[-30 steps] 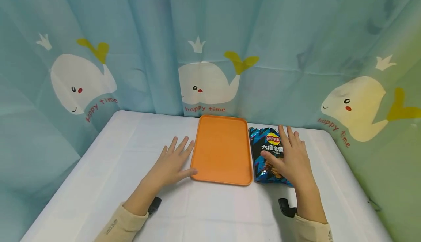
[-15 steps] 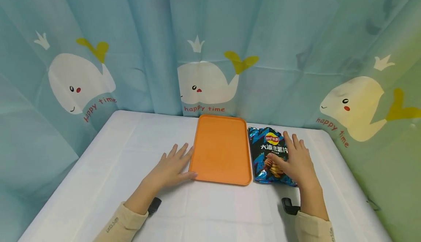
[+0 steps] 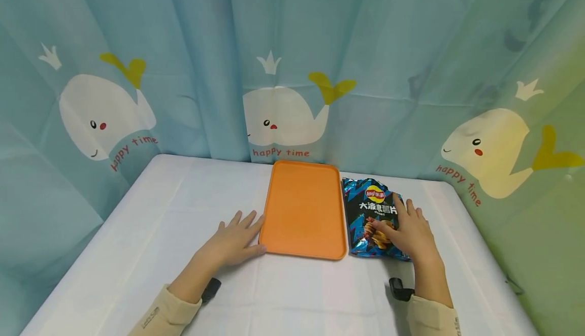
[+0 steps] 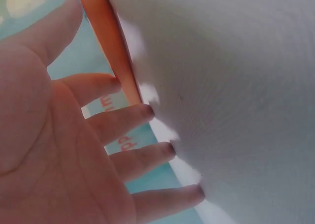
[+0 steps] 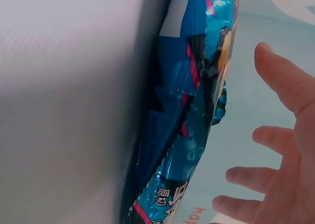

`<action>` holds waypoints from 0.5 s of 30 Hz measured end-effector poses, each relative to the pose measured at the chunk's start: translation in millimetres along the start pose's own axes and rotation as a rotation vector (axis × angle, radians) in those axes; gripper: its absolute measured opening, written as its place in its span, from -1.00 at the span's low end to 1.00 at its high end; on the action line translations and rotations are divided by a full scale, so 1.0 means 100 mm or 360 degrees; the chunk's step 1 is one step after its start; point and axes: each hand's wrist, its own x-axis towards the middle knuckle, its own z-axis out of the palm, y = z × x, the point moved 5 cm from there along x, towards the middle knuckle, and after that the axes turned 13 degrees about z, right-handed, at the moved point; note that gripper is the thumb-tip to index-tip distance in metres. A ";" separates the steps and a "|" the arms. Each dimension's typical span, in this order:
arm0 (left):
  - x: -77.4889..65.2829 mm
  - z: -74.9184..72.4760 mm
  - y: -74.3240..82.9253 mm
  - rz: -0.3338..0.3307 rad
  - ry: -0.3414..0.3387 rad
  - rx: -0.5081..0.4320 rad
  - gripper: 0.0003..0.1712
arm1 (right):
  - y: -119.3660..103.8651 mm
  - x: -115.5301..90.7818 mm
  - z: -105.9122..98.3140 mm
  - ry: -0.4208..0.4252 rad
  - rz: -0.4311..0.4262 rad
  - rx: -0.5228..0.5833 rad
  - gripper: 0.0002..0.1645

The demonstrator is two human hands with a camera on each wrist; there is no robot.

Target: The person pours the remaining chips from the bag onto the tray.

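Observation:
An orange rectangular tray (image 3: 302, 209) lies flat on the table. Close along its right side is a blue and black bag of potato chips (image 3: 358, 232), front face up. My left hand (image 3: 235, 242), fingers spread, is at the tray's near left corner, with the thumb and index fingertips right at the rim. In the left wrist view the lower fingertips are close to the white cloth. My right hand (image 3: 415, 234) overlaps the bag's right part from above. The right wrist view has a gap between these spread fingers (image 5: 251, 177) and the bag.
White cloth (image 3: 297, 295) covers the table. A light blue curtain (image 3: 292, 31) with whale prints hangs right behind the table's far edge and on both sides. Dark wrist-worn devices (image 3: 401, 290) show under both forearms.
My left hand has come nearer to me along the tray's left side, lower beside it. The right hand has shifted back and right, uncovering more of the bag. Tray and bag have stayed put.

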 end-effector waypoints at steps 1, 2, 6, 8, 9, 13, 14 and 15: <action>0.00 0.00 0.00 0.0000 0.0002 0.0002 -0.12 | 0.01 0.00 0.00 -0.0015 0.0013 0.0003 0.29; 0.00 0.00 0.00 -0.0002 0.0001 0.0002 -0.12 | 0.02 0.00 0.01 -0.0032 0.0023 0.0001 0.29; -0.01 0.02 -0.01 -0.0015 -0.0005 0.0006 -0.13 | 0.07 0.01 0.05 -0.0112 0.0060 0.0029 0.29; -0.01 0.03 -0.01 -0.0027 -0.0008 0.0008 -0.13 | 0.09 0.02 0.08 -0.0158 0.0071 0.0055 0.29; -0.01 0.04 -0.01 -0.0030 -0.0009 0.0012 -0.13 | 0.10 0.03 0.10 -0.0180 0.0077 0.0070 0.29; 0.02 0.04 -0.01 -0.0036 -0.0012 0.0022 -0.11 | 0.13 0.06 0.12 -0.0235 0.0082 0.0120 0.29; 0.03 0.04 -0.01 -0.0037 -0.0013 0.0027 -0.10 | 0.13 0.07 0.12 -0.0242 0.0081 0.0133 0.29; 0.03 0.04 -0.01 -0.0042 -0.0014 0.0032 -0.10 | 0.14 0.08 0.11 -0.0248 0.0083 0.0144 0.28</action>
